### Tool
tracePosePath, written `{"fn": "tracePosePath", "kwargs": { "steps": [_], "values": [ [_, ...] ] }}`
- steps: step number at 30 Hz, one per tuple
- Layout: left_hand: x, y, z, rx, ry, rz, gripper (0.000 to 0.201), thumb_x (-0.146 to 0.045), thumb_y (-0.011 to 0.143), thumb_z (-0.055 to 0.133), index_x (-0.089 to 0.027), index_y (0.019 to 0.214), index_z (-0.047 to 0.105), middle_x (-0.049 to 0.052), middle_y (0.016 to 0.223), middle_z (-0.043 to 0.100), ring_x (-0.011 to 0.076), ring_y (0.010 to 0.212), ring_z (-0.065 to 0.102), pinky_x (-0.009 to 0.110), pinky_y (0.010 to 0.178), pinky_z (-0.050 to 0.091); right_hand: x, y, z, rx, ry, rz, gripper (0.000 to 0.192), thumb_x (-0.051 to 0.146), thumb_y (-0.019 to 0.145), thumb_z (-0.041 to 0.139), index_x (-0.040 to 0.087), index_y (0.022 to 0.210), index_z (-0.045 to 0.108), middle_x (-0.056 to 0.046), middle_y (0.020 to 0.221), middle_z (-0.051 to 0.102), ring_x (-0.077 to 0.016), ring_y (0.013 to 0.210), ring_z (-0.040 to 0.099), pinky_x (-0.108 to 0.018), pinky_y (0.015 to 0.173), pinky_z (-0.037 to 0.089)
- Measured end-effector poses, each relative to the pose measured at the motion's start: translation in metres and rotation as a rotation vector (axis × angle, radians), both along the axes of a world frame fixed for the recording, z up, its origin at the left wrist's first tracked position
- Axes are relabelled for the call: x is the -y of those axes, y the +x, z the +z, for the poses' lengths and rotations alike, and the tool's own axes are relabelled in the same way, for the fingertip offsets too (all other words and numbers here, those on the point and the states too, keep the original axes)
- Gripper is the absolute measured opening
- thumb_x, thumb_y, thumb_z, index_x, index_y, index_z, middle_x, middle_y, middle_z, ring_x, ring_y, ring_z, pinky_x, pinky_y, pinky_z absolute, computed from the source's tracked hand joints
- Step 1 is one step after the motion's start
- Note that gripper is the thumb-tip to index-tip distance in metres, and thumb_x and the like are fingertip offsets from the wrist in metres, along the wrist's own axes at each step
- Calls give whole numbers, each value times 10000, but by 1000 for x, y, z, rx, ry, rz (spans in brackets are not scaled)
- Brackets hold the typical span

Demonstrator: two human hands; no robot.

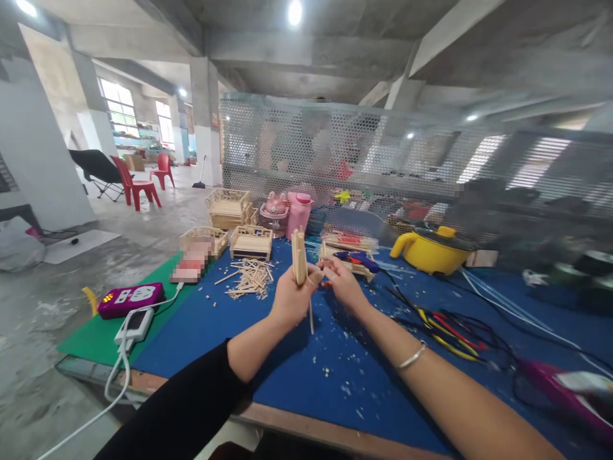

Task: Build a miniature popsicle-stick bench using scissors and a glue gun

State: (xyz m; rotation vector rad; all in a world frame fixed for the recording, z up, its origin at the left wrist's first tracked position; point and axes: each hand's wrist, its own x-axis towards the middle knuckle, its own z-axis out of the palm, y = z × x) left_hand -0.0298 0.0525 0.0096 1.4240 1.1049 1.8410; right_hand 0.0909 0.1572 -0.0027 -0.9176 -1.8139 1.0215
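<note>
While the left hand (pixel 290 298) grips a bundle of sticks (pixel 299 257) upright above the blue surface (pixel 335 377), the right hand (pixel 341 281) pinches at the bundle's lower end, fingertips touching the left's. Loose sticks (pixel 249 278) lie just left. Stick crates (pixel 251 242) stand behind; a yellow pot (pixel 431 249) sits right.

Bright ceiling lamps (pixel 295 11) + window (pixel 119 108) daylight; wide-angle edge warp, right side blurred.
</note>
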Motion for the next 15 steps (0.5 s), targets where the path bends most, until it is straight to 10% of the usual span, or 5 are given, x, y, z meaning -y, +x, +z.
{"fn": "tracePosePath", "kwargs": {
  "steps": [8, 15],
  "values": [
    [-11, 11, -33, -27, -442, -559, 359, -386, 695, 709, -121, 910, 595, 4, 683, 616, 102, 572, 566, 259, 605, 482, 40, 40, 9, -88, -197, 417, 522, 554, 696, 638, 184, 1063, 612, -51, 966, 677, -179, 841, 622, -317, 768, 480],
    [-21, 15, -15, 116, -709, -884, 384, -345, 596, 810, -58, 815, 681, 126, 827, 696, 154, 728, 658, 279, 721, 511, 40, 40, 9, -105, -113, 244, 320, 430, 674, 710, 145, 819, 689, -5, 692, 677, -127, 608, 588, -243, 611, 477]
  ]
}}
